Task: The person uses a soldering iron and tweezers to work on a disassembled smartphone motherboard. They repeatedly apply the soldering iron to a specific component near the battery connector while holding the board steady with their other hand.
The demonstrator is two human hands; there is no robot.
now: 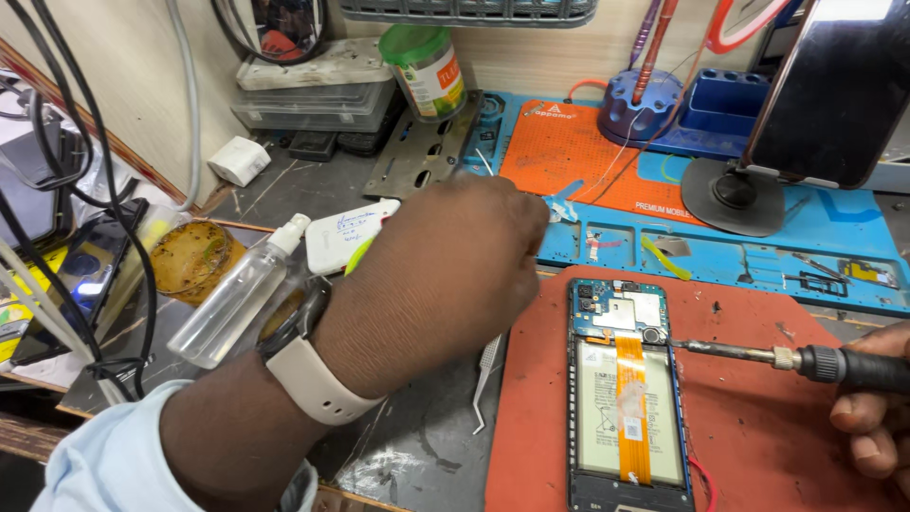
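An opened phone (626,398) lies back-off on a red mat (758,427), showing its battery, an orange flex strip and a circuit board at the top. My right hand (872,417) at the right edge grips a soldering iron (758,356) whose tip touches the board's right side. My left hand (445,275), with a pale watch on the wrist, reaches forward over the bench toward the blue work mat (758,256); its fingers are curled and what they hold is hidden.
Metal tweezers (485,379) lie left of the red mat. A clear spray bottle (237,294), a yellow-stained dish (190,256), a white box (346,237) and cables crowd the left. A phone on a stand (815,104), a green-lidded jar (427,66) and tool holders stand behind.
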